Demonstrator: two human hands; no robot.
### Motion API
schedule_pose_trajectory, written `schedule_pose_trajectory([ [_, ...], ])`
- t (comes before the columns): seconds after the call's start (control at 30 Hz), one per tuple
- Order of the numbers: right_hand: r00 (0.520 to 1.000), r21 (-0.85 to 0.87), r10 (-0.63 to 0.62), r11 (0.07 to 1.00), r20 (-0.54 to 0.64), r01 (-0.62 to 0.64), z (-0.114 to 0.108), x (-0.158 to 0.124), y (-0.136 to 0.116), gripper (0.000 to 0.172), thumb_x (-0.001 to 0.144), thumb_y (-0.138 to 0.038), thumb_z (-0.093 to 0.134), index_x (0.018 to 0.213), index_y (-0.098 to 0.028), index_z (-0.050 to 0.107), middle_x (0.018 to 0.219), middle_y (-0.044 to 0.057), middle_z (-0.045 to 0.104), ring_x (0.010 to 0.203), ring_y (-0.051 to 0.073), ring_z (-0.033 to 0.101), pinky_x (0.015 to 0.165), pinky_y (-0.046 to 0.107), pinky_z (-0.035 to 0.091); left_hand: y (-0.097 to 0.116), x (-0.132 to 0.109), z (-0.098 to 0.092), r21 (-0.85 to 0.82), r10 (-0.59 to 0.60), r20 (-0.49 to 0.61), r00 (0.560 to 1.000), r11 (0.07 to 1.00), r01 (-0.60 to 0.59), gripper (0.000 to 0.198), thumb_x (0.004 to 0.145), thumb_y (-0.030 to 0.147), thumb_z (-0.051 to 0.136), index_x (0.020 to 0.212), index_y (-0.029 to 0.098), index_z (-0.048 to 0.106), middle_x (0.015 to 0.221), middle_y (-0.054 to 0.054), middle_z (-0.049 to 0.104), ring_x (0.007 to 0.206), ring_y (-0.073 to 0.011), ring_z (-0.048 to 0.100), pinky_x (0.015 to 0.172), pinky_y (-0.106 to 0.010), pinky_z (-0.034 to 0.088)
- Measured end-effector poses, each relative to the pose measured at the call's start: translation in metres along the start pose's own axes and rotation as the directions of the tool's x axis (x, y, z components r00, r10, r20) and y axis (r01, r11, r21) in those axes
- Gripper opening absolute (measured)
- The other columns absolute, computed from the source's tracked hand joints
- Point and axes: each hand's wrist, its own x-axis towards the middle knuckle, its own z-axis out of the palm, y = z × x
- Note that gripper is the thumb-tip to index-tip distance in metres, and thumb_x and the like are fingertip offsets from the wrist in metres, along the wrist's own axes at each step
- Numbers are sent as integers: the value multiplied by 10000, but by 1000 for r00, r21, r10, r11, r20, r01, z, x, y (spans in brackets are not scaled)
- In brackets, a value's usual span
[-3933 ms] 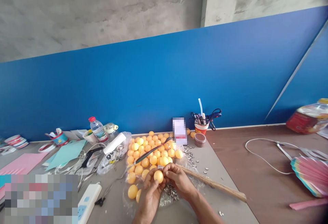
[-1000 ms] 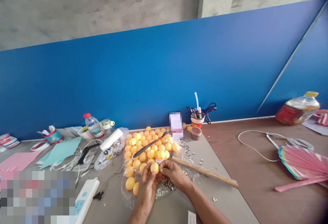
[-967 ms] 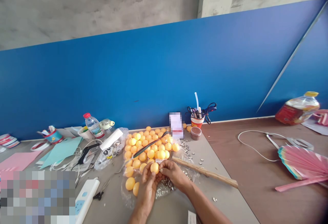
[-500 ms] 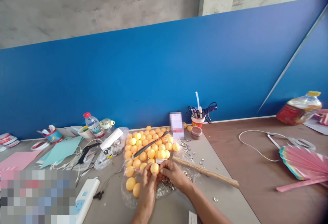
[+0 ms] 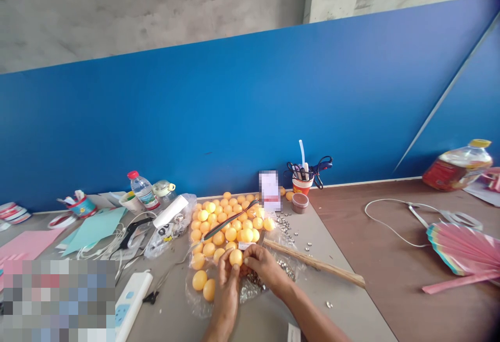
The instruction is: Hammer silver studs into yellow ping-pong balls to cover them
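Observation:
An orange ping-pong ball (image 5: 236,257) is pinched between the fingertips of both my hands. My left hand (image 5: 226,286) closes on it from the left, my right hand (image 5: 262,266) from the right. Just beyond lies a pile of several orange balls (image 5: 226,222) on clear plastic. Two more orange balls (image 5: 204,284) rest left of my left hand. A clear bag of small silver metal caps (image 5: 253,283) sits under my hands.
A wooden stick (image 5: 316,264) lies to the right. Loose silver caps (image 5: 289,226) scatter near it. A power strip (image 5: 130,303), cables, a water bottle (image 5: 142,191), a cup of pens and scissors (image 5: 303,178), a pink paper fan (image 5: 461,251) and an oil bottle (image 5: 457,165) stand around.
Both hands stay closed on the same ball; they have shifted only slightly. The view has tilted a little since the earliest frame.

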Motion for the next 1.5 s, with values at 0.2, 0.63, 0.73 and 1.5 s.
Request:
schedule_pose_trajectory([
  [0.2,1000,-26,6,1000,-24,-6,1,-1,-3,184,690,-316,669,695,-201,526,598,-25,608,566,123,525,596,267,397,-2,0,-2,155,55,-8,998,987,-53,493,716,497,799,1122,256,656,1280,-116,650,1249,-374,562,985,-464,501],
  [0.63,996,-134,16,991,-84,-27,5,-3,-7,143,691,-278,622,707,-209,498,595,-37,589,572,130,536,597,262,426,-8,2,-6,262,127,1,992,957,-123,536,726,556,768,1138,235,648,1290,-144,644,1237,-353,577,984,-450,517],
  [0.73,994,-131,-2,991,-109,-12,5,-1,-2,165,693,-286,638,702,-210,492,592,-40,575,566,128,522,584,260,415,-9,2,-3,148,61,-12,998,987,-58,520,698,503,811,1116,237,651,1266,-134,659,1199,-350,604,961,-449,529],
  [1.5,901,-736,-421,578,99,351,-27,-10,-33,173,794,-94,477,759,-178,624,795,49,659,768,172,611,710,263,430,25,2,18,-248,-156,22,987,956,157,487,537,321,937,940,162,715,828,-54,751,648,-169,681,641,-296,551],
])
